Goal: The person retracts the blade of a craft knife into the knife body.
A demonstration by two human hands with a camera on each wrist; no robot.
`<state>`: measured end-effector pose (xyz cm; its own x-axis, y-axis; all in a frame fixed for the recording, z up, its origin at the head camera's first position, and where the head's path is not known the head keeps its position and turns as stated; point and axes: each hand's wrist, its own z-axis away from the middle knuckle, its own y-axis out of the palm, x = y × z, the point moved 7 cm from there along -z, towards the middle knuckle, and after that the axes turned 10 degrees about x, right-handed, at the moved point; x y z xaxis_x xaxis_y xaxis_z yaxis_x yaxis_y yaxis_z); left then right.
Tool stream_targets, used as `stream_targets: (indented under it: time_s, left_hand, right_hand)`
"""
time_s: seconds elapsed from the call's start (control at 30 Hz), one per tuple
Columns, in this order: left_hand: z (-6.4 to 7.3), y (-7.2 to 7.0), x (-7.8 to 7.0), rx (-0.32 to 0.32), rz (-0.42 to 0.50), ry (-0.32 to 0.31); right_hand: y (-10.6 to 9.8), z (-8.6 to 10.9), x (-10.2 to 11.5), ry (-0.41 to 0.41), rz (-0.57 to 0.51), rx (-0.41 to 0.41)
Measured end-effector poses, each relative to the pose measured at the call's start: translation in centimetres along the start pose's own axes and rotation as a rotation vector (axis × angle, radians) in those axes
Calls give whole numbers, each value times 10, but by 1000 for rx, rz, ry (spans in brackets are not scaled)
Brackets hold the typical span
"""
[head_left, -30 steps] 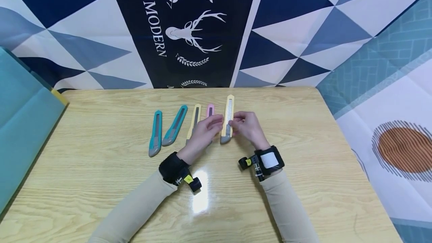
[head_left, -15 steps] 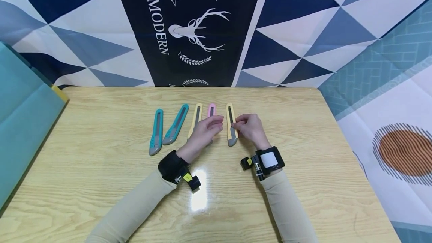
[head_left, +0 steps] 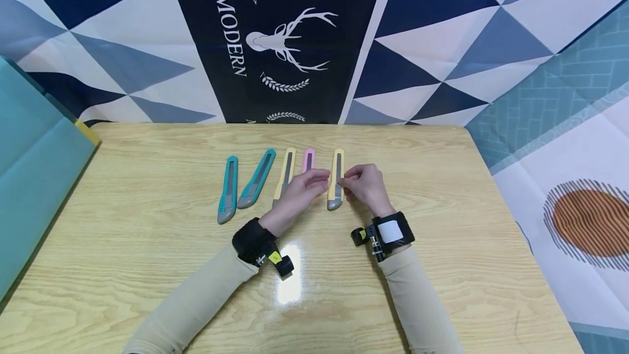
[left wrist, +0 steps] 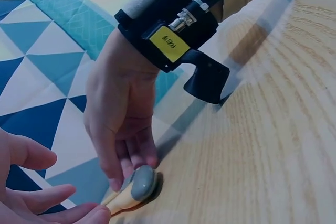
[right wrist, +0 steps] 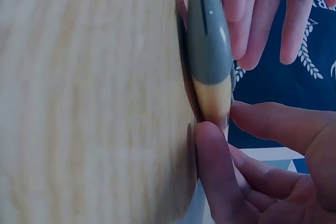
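My right hand (head_left: pixel 367 186) pinches a yellow utility knife (head_left: pixel 337 165) at the right end of a row, thumb and fingers at its side. In the right wrist view, the knife's grey end (right wrist: pixel 211 40) points away from my fingertips (right wrist: pixel 212 145), low over the wood. My left hand (head_left: pixel 301 193) has its fingers extended beside that knife, with nothing gripped. Under it lie a pink utility knife (head_left: pixel 308 158) and another yellow utility knife (head_left: pixel 286 171), both partly hidden by the hand. In the left wrist view, the left fingers (left wrist: pixel 42 199) lie loosely spread near the held knife.
Two teal utility knives, the upright one (head_left: pixel 227 190) and the slanted one (head_left: pixel 257 179), lie left of my left hand. The wooden table (head_left: pixel 147 245) ends at a patterned cloth backdrop (head_left: pixel 413 59). A teal block (head_left: pixel 39 179) stands along the left edge.
The yellow knife in my right hand has come down and straightened into line with the row; earlier it was raised and angled. The left hand has stayed nearly still.
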<state>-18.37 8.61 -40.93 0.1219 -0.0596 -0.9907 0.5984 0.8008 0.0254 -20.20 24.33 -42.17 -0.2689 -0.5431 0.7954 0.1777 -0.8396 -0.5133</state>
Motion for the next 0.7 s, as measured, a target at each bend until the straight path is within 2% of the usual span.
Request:
stream_targets:
  time_s: [0.2, 0.4, 0.7]
  left_hand:
    - [-6, 3, 8, 19, 15, -6]
    - [-6, 4, 10, 34, 45, -4]
    - [-7, 2, 11, 6, 26, -28]
  right_hand:
    - [0, 0, 0, 10, -1, 6]
    - [1, 0, 2, 11, 10, 9]
    - [0, 0, 2, 13, 7, 19]
